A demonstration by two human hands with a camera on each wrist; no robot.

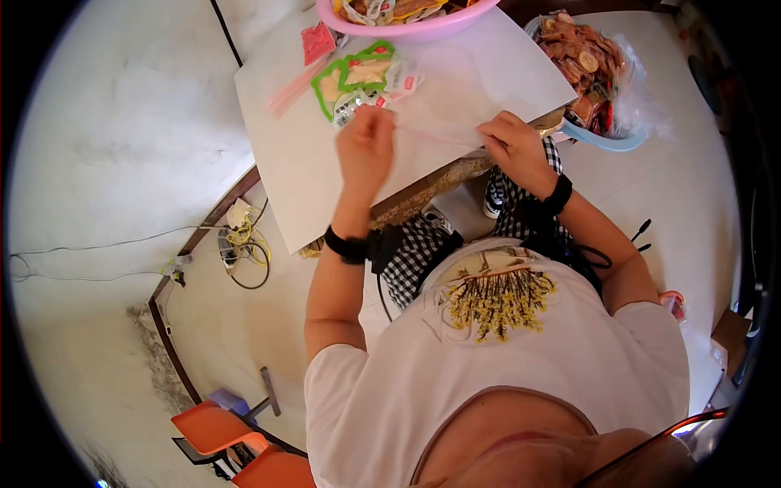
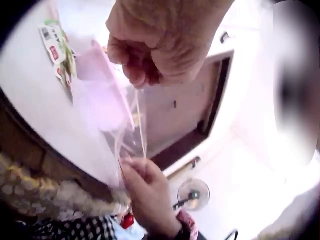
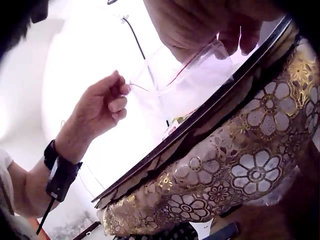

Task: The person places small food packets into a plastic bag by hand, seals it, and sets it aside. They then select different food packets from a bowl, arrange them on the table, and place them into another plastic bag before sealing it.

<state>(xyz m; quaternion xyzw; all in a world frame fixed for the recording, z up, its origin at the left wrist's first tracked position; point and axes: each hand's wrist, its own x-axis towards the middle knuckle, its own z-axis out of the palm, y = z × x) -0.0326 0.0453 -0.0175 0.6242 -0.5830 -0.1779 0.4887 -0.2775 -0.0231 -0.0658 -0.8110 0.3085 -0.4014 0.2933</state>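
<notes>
A white table [image 1: 309,187] is shown, with open room along its near edge; above that edge a thin clear bag [image 2: 100,102] is stretched, long axis side to side; its ends are pinched by fingers of the left hand [image 1: 366,150] and right hand [image 1: 514,146].

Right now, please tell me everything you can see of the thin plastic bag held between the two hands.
The plastic bag is thin, see-through and faintly pink, with a thin red line along one edge. It looks empty and is stretched over the near edge of the white board. The left hand pinches one end, the right hand the other.
</notes>
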